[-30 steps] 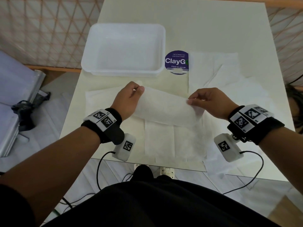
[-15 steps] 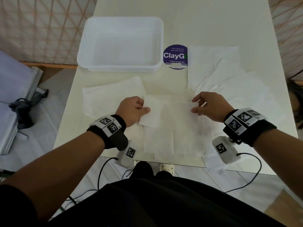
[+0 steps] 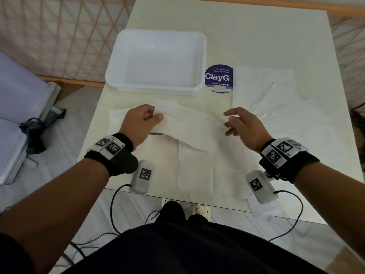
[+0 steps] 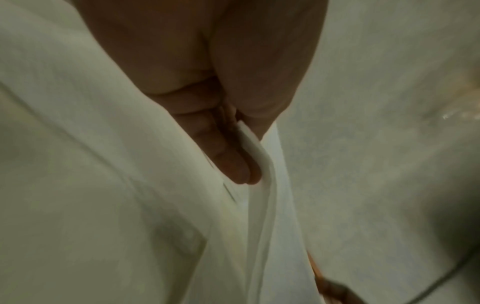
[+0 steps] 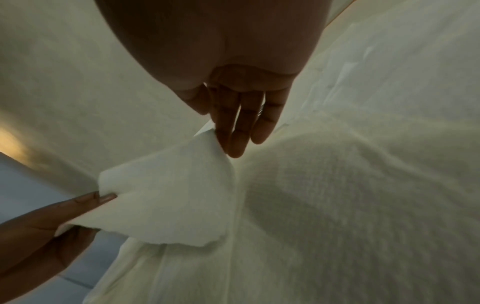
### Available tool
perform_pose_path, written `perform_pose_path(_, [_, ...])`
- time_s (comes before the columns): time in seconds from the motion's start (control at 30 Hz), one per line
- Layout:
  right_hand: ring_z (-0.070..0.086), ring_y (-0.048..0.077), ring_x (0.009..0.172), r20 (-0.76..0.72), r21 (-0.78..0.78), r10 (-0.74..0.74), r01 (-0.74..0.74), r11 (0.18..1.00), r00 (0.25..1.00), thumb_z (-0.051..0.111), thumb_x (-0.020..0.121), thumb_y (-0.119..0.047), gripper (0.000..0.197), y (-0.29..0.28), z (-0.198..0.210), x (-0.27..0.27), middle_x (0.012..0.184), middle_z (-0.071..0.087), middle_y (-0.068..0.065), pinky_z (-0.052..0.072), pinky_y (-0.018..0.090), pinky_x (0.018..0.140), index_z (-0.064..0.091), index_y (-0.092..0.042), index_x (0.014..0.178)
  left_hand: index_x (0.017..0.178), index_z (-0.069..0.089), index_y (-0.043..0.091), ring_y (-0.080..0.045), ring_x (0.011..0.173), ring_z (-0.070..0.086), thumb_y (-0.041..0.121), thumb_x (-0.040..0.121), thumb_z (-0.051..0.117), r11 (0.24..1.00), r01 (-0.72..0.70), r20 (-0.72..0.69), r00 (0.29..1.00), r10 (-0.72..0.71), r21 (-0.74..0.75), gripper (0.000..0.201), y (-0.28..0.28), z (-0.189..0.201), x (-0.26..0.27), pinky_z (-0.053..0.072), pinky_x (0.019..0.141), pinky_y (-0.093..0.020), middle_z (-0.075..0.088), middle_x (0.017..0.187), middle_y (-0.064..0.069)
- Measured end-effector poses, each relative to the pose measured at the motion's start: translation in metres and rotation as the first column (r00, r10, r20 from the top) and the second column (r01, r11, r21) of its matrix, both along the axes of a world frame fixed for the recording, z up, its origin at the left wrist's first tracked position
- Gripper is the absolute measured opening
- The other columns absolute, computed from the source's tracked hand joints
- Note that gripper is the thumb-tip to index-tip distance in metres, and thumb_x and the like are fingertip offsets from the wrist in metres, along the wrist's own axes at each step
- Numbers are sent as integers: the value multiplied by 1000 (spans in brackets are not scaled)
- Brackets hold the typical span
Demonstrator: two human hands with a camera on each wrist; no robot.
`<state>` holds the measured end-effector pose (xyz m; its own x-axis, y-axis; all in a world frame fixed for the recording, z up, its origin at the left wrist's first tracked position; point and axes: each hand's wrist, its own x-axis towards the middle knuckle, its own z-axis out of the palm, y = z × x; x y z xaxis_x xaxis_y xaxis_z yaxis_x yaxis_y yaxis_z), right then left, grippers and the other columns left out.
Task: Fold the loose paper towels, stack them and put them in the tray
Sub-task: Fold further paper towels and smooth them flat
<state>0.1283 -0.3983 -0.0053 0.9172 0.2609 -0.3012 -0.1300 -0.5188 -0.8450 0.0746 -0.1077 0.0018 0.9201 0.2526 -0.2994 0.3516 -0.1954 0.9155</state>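
Observation:
A folded white paper towel (image 3: 189, 131) hangs just above the table between my hands. My left hand (image 3: 158, 115) pinches its left end between thumb and fingers; the left wrist view shows the towel's layered edge (image 4: 265, 205) in that pinch (image 4: 246, 160). My right hand (image 3: 229, 123) hovers at the towel's right end, fingers straight and spread. In the right wrist view its fingertips (image 5: 233, 148) just touch the towel's corner (image 5: 168, 195) without gripping it. The white plastic tray (image 3: 199, 56) stands at the back left with nothing visible inside.
Several loose towels (image 3: 276, 99) lie overlapped at the right. One lies under my left hand (image 3: 116, 119), another flat in front (image 3: 197, 171). A towel (image 3: 262, 210) overhangs the near table edge. A purple ClayGo sticker (image 3: 219, 79) sits beside the tray.
Both hands brought the towel down onto the table. Since then the left hand has lifted its end, and the right hand has let go and spread its fingers.

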Motion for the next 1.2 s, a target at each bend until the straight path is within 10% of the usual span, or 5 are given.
perform_pose_path(0.33, [38, 24, 130, 70, -685, 516, -335, 647, 854, 60, 86, -35, 59, 34, -21, 3, 143, 41, -1, 27, 39, 107, 38, -24, 140, 89, 65, 10, -18, 93, 66, 10, 91, 62, 913, -329, -64, 944, 323, -242, 4, 70, -15, -15, 58, 68, -27, 68, 91, -5])
perform_pose_path(0.9, [53, 21, 98, 108, -618, 404, -257, 743, 908, 66, 85, -30, 26, 45, -16, 14, 94, 49, -5, 42, 37, 90, 62, -19, 108, 103, 61, 5, -14, 85, 65, 14, 91, 63, 939, -340, -66, 937, 343, 50, 15, 98, -41, -24, 58, 59, -23, 67, 89, 1])
perform_pose_path(1.2, [57, 20, 85, 90, -535, 369, -268, 801, 925, 66, 85, -19, 8, 42, -16, 15, 88, 58, -1, 47, 34, 82, 67, -15, 92, 90, 64, 19, -19, 87, 65, 21, 89, 65, 961, -197, -107, 969, 220, 193, 3, 99, -45, -33, 55, 88, -43, 69, 91, 0])
